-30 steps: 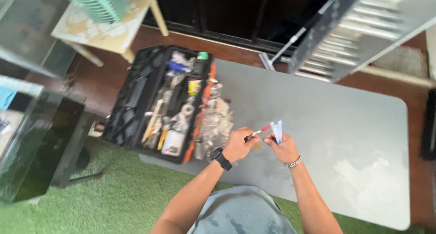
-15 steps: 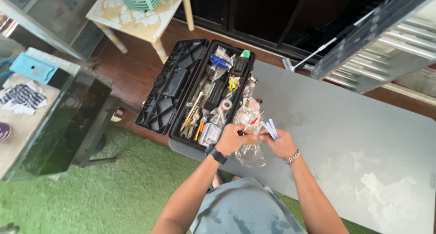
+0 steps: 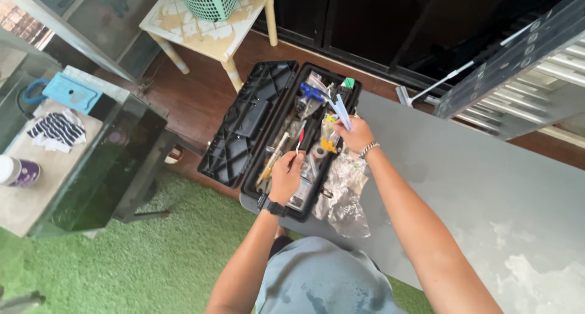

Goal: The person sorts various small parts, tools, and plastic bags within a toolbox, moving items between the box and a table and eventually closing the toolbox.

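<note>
Left hand (image 3: 286, 175) pinches a thin red-handled tool (image 3: 300, 138), tip pointing away; right hand (image 3: 353, 134) grips pale blue strips (image 3: 341, 112) slanting up-left

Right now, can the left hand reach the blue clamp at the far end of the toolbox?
Probably yes. The left hand hovers over the open toolbox, with only loose tools between it and the blue clamp. But its grip already pinches a small red-marked tool.

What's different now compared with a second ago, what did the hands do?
Both hands moved from above the grey table to over the open toolbox. The left hand still holds the red-tipped tool, the right hand the pale blue strips. Nothing was let go.
</note>
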